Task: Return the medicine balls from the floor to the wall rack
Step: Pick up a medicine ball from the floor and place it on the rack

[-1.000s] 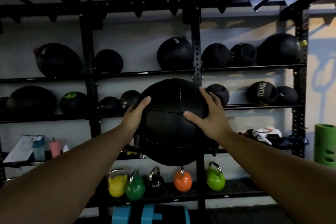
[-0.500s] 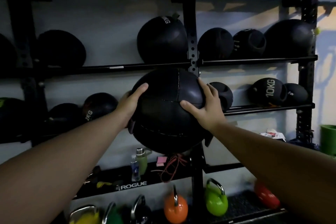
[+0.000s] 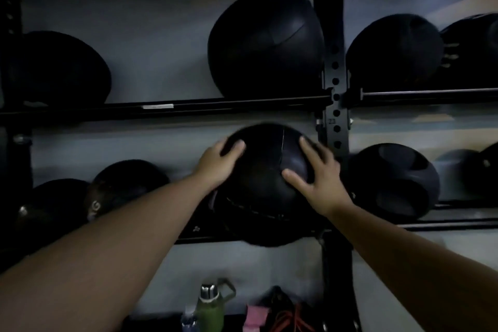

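I see both hands on one black medicine ball (image 3: 265, 183), which sits at the centre of my view on the middle shelf of the wall rack (image 3: 334, 105), just left of the perforated upright. The left hand (image 3: 218, 163) presses the ball's upper left, at about ten o'clock on it, fingers spread and curled over the top. The right hand (image 3: 320, 180) lies flat against its right side, at about two to three o'clock, fingers splayed and thumb pointing inward. Neither hand is closed into a fist; both are spread open against the ball, gripping it between them. The ball's underside bulges below the shelf rail (whether the rail carries its full weight I cannot tell).

At twelve o'clock, on the shelf above, rests a larger black ball (image 3: 266, 46) with white lettering near its top. At three o'clock, beyond the upright, sits a handled ball (image 3: 396, 183) with recessed grips. At nine o'clock more dark balls (image 3: 129, 183) line the same shelf. At six o'clock, lower down, stands a green bottle (image 3: 210, 307) with a metal cap.
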{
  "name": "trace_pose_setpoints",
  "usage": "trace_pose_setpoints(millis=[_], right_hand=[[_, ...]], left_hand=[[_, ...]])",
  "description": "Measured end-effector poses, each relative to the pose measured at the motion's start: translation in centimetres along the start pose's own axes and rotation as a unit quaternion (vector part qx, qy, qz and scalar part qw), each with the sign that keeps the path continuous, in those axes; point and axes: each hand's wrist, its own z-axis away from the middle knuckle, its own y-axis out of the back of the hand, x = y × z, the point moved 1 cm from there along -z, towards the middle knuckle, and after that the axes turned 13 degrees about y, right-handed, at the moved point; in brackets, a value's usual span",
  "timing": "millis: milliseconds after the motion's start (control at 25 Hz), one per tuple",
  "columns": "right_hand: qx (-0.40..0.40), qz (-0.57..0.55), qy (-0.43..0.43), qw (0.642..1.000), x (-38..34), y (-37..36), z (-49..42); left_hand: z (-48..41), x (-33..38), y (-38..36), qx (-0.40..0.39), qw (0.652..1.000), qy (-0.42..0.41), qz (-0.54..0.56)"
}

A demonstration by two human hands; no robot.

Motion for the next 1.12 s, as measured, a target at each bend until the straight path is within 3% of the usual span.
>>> trace_pose_setpoints(millis=[120,240,480,600,680,760,840,1000,1120], right_hand=[[0.050,0.023,-0.001,0.998,7.4,-4.2,-5.1],[0.068,0.043,0.031,0.996,13.8,-5.5,-11.0],[0.083,0.075,0.036,0.993,20.6,-7.2,-14.8],[0.064,0.102,0.024,0.992,20.2,-7.0,-14.8],[0.004,0.154,-0.011,0.988,18.8,-6.7,-14.6],[-0.075,0.244,-0.034,0.966,17.4,-6.4,-14.5],[-0.087,0.302,-0.053,0.948,15.9,-5.5,-12.7],[-0.060,0.258,-0.099,0.959,12.4,-5.4,-3.9],[-0.123,0.273,-0.123,0.946,9.4,-4.2,0.3]], left_hand=[[-5.8,-2.3,-6.0,0.050,0.985,-0.096,-0.134],[-12.7,-1.0,-9.0,0.070,0.982,-0.083,-0.157],[-19.8,-2.0,-14.5,0.135,0.979,-0.139,-0.063],[-20.4,-2.6,-14.5,0.113,0.981,-0.149,-0.056],[-19.9,-2.6,-14.0,0.079,0.984,-0.147,-0.067],[-19.5,-2.6,-13.5,0.053,0.985,-0.141,-0.084],[-18.9,-2.3,-13.0,0.032,0.984,-0.146,-0.099],[-17.2,-2.6,-12.1,0.059,0.965,-0.197,-0.163],[-15.7,-4.2,-11.4,0.060,0.958,-0.229,-0.163]])
